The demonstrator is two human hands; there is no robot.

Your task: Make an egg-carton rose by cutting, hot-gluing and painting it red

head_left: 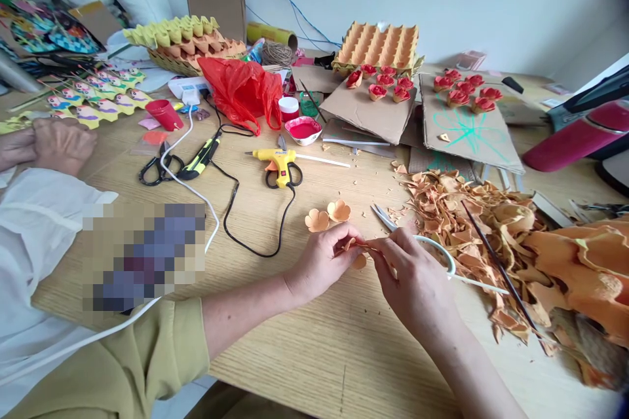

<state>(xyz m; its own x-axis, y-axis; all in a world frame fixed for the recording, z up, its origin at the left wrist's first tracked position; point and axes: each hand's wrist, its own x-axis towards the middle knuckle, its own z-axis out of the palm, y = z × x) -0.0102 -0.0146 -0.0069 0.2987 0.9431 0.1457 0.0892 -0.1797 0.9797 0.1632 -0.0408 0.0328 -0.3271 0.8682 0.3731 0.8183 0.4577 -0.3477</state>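
My left hand (327, 260) is closed on a small orange piece of carton (350, 245) near the front middle of the table. My right hand (411, 270) pinches the other side of the same piece, its fingertips nearly meeting the left ones. Just beyond my left hand lie two orange flower-shaped cutouts (317, 220). Another rounded orange piece (359, 262) shows below my fingers. Scissors with pale handles (435, 242) lie behind and beside my right hand, partly hidden by it.
Orange scraps (457, 209) pile at the right by a dark stick. A yellow glue gun (279, 162), its cord and a red paint bowl (303, 130) are beyond my hands. Red flowers stand on cardboard (371, 108). Another person's hands (63, 144) rest at left.
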